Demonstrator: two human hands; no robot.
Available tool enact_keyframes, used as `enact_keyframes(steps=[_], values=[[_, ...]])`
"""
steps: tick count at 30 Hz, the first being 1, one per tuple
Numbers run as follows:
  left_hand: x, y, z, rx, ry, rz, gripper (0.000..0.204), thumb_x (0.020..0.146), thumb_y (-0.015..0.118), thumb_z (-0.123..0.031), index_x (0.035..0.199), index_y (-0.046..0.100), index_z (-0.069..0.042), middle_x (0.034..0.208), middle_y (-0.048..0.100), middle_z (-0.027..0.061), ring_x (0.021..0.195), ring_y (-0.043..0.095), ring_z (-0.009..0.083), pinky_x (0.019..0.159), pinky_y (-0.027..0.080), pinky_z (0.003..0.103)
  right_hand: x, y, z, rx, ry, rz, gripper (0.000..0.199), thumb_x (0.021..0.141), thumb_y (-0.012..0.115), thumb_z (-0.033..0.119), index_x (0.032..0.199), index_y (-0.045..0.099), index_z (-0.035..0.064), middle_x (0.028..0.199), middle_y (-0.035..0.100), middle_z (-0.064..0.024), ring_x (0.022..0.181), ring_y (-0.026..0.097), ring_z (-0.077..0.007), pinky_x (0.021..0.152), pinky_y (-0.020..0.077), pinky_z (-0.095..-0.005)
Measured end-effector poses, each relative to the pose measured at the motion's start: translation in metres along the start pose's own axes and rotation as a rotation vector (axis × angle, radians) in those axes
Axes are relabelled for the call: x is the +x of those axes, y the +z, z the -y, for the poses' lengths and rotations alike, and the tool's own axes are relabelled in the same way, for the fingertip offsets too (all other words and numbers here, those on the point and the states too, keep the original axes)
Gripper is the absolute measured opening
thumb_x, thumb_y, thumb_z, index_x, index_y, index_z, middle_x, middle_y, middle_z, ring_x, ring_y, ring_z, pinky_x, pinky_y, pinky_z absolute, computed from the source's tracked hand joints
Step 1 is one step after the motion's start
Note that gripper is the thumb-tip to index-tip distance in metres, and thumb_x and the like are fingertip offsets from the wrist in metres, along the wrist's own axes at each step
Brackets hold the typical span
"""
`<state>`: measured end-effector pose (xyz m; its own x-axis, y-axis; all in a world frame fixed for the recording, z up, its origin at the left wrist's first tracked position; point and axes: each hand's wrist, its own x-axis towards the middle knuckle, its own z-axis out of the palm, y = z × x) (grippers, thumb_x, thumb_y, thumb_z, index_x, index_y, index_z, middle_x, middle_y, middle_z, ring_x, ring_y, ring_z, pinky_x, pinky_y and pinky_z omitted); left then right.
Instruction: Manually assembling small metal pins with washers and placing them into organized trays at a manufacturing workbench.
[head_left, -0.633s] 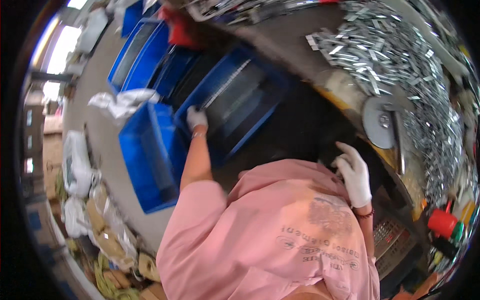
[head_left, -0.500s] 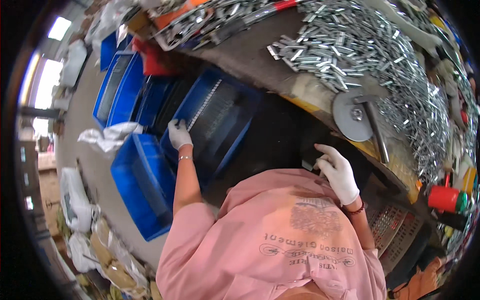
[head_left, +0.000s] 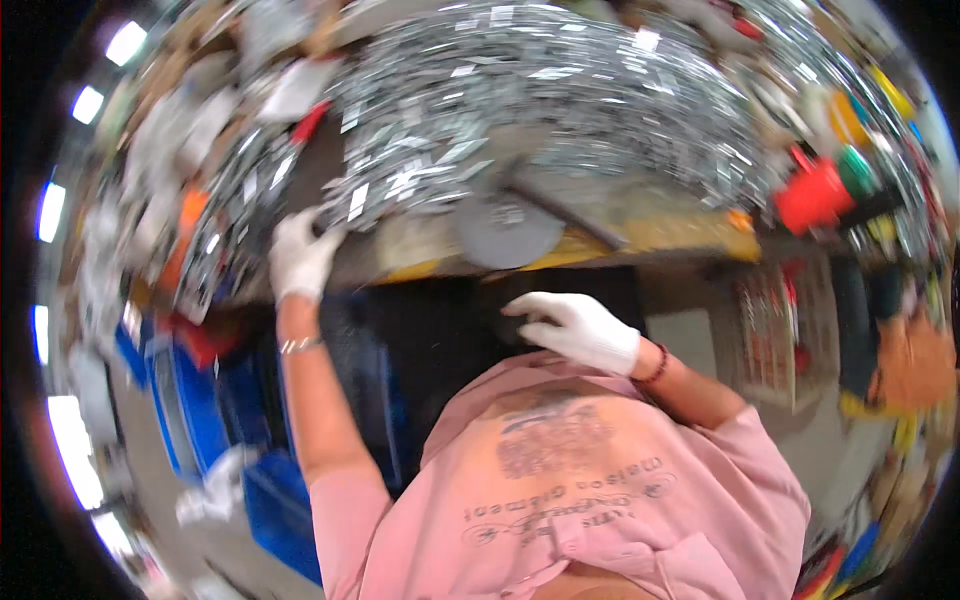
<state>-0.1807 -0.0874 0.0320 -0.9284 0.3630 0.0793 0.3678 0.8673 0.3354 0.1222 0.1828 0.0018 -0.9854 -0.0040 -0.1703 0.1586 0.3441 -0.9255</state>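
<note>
My left hand point(head_left: 303, 258), in a white glove, is over the near edge of the worktable point(head_left: 660, 225), left of a big pile of small shiny metal strips point(head_left: 420, 100). Its thumb and fingers look apart, with nothing visible between them; motion blurs the tips. In front of my shirt, below the table edge, hovers my white-gloved right hand point(head_left: 580, 328). Its forefinger points left, apart from the loosely bent other fingers, and no held thing shows. A round grey metal disc point(head_left: 508, 232) with a dark bar point(head_left: 565, 215) over it lies at the table edge between the hands.
Blue plastic bins point(head_left: 185, 410) stand at the lower left beside a red thing point(head_left: 200, 338). On the table's right is a red and green cylinder point(head_left: 815, 195). A pale perforated crate point(head_left: 770, 335) stands below on the right. More metal parts point(head_left: 240, 200) lie at the left.
My left hand has left the blue bin and moved up to the table edge by the metal strips. The view has swung right. My right hand stays in front of my body.
</note>
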Motion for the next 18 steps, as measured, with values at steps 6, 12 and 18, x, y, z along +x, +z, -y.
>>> enact_keyframes(steps=[6,12,18], values=[[0.0,0.033,0.033,-0.246,0.048,-0.21,0.036,0.091,0.082,-0.017,0.122,0.071,-0.003,0.116,0.069,0.0128,0.106,0.065,0.0262,0.099,0.051,0.039,-0.036,-0.042,-0.003,-0.113,-0.074,-0.266,0.032,0.097,0.071,0.014,0.128,0.072,0.0049,0.112,0.077,-0.0166,0.104,0.075,-0.0318,0.093,0.0593,-0.0399],[-0.029,0.047,0.01,-0.407,0.125,-0.376,0.031,0.1,0.073,-0.006,0.13,0.068,0.0,0.121,0.07,0.0111,0.111,0.065,0.0224,0.099,0.052,0.036,-0.067,-0.112,-0.022,-0.628,-0.104,-0.92,0.011,0.091,0.076,0.008,0.102,0.076,0.0076,0.099,0.074,-0.0124,0.09,0.074,-0.0323,0.08,0.059,-0.0384],[-0.049,0.033,-0.054,-0.428,0.467,-0.271,0.026,0.101,0.068,0.002,0.126,0.074,0.001,0.118,0.071,0.0123,0.11,0.067,0.0253,0.102,0.051,0.038,-0.08,-0.18,-0.063,-0.93,0.193,-1.183,0.019,0.089,0.081,0.017,0.106,0.073,0.0117,0.1,0.073,-0.0095,0.087,0.074,-0.0318,0.076,0.0596,-0.0408]])
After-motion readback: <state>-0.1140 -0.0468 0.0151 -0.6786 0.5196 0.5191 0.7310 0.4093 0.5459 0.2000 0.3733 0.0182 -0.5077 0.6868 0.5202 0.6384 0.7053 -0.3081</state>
